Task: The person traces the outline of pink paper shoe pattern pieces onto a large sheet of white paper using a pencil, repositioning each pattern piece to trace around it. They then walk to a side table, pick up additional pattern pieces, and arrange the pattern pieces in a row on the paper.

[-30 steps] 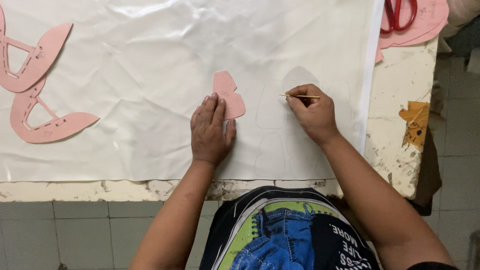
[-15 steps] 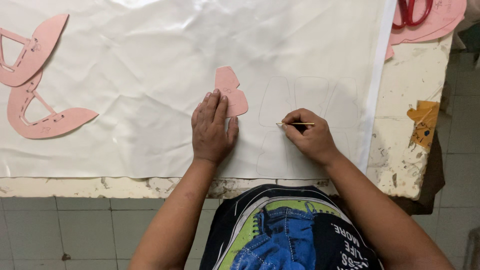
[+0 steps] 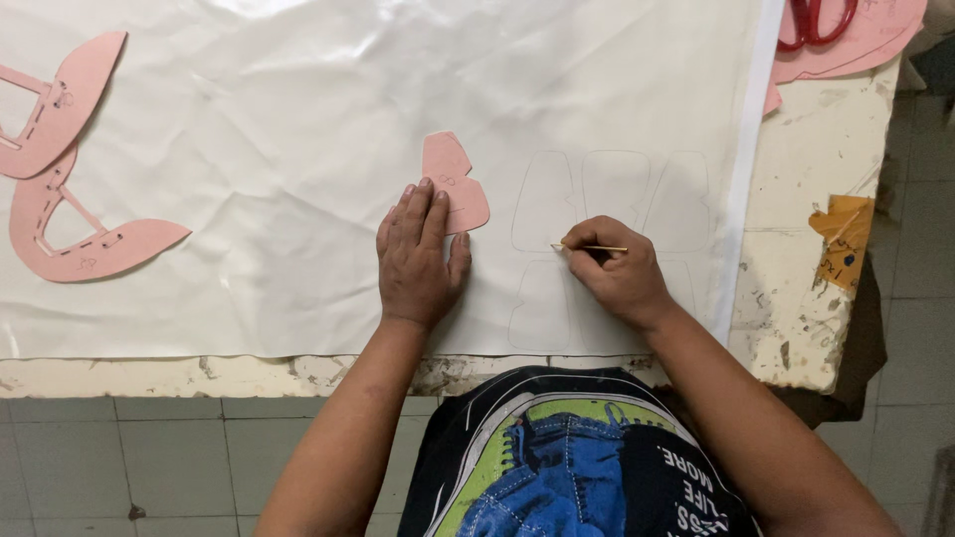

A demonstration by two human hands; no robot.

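pencil (image 3: pixel 594 248) | lies level, tip pointing left | right hand (image 3: pixel 622 273) grips

Sheet (image 3: pixel 298 119) on counter (image 3: pixel 816 298); small template (image 3: pixel 453 179) mid-sheet, big templates (image 3: pixel 70 199) far left, scissors (image 3: pixel 816 20) far right.

Small pattern-cutting workshop, likely shoe or garment work. White sheet material (image 3: pixel 298 119) covers a chipped, paint-worn workbench (image 3: pixel 816 298); pink card templates (image 3: pixel 70 199) at left of frame, red-handled scissors (image 3: pixel 816 20) upper right. Tiled floor (image 3: pixel 119 457) at bottom
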